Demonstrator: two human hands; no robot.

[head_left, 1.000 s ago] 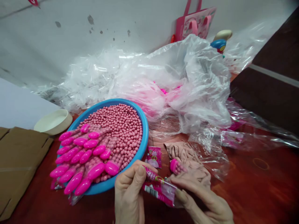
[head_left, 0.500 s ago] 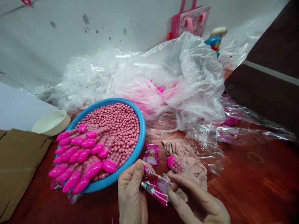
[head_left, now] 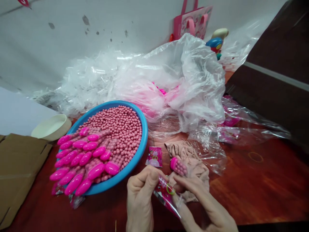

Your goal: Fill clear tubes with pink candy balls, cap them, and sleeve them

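Note:
Between thumb and fingers, my left hand (head_left: 141, 196) pinches one end of a small printed pink plastic packet (head_left: 166, 195). My right hand (head_left: 204, 203) has its thumb and fingers at the packet's clear other end; whether a fingertip is inside the film cannot be made out. Just beyond my hands, a small clear container with a pink cap and pink beads (head_left: 179, 166) lies on a crumpled beige cloth (head_left: 201, 167). A flat pink printed card (head_left: 154, 156) rests on the table, left of the cloth.
At left, a blue basin (head_left: 145, 138) holds pink beads (head_left: 123, 125), with several pink-capped filled containers (head_left: 84, 158) piled on its near side. Clear plastic bags (head_left: 193, 74) heap up behind. A white bowl (head_left: 51, 127), cardboard (head_left: 21, 170) and a dark box (head_left: 272, 74) flank the table.
The packet has turned so its printed face and a yellow-green ring show more. My right thumb has pushed further along its clear end. The view has shifted slightly.

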